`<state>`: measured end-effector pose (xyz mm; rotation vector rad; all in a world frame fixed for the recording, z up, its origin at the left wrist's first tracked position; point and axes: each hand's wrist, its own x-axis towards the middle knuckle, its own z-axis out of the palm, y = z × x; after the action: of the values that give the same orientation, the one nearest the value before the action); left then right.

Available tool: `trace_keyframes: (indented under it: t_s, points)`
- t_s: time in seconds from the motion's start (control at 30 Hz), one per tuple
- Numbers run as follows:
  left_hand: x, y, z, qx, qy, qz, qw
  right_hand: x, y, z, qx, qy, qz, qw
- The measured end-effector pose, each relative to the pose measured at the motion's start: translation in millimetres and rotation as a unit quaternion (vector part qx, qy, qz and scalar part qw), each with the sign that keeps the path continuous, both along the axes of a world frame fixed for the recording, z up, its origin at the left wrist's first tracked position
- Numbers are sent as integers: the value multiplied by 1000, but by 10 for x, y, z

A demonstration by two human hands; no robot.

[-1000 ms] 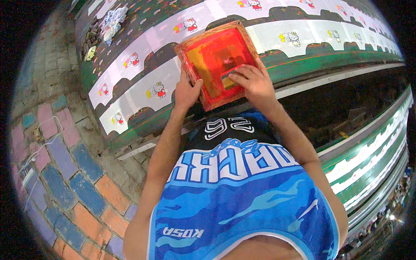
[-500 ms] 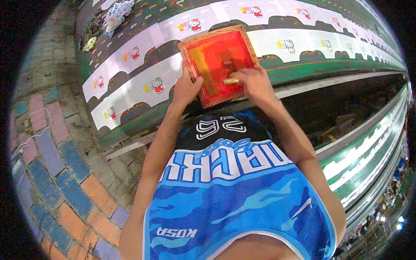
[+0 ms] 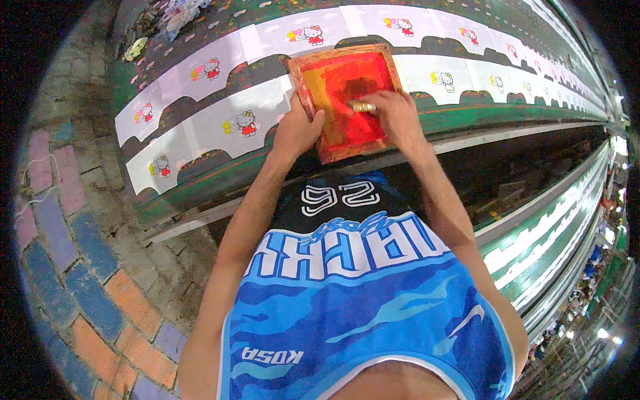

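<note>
A square printing screen (image 3: 333,80) with a wooden frame and red and yellow ink lies flat on a long green table (image 3: 200,180), over a white fabric piece. My left hand (image 3: 297,127) presses down on the frame's left edge. My right hand (image 3: 393,113) is closed on a small squeegee (image 3: 362,106) inside the screen, near its right side. White fabric pieces (image 3: 220,120) printed with a small cartoon cat lie in rows along the table on both sides of the screen.
A second long green table (image 3: 553,227) runs parallel at the right, across a dark gap. The floor (image 3: 87,287) at the left is paved with coloured bricks. Crumpled rags (image 3: 177,13) lie at the table's far left end.
The screen has shifted slightly to the right in view. My right hand has moved up inside the screen with the squeegee; my left hand stays on the frame's left edge.
</note>
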<state>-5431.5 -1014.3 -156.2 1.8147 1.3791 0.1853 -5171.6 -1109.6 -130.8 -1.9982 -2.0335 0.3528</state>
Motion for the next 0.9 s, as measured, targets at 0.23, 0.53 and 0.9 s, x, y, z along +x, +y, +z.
trace_keyframes:
  t_s: [0.23,0.53,0.9]
  points:
    - [-162,54,68,-27,26,-9,999,-379,-500,33,27,11,-42,999]
    - [140,-78,255,20,57,0,998,-101,-608,103,96,32,-44,994]
    - [575,-143,-129,23,-37,6,999,417,-730,-54,99,-3,-62,993]
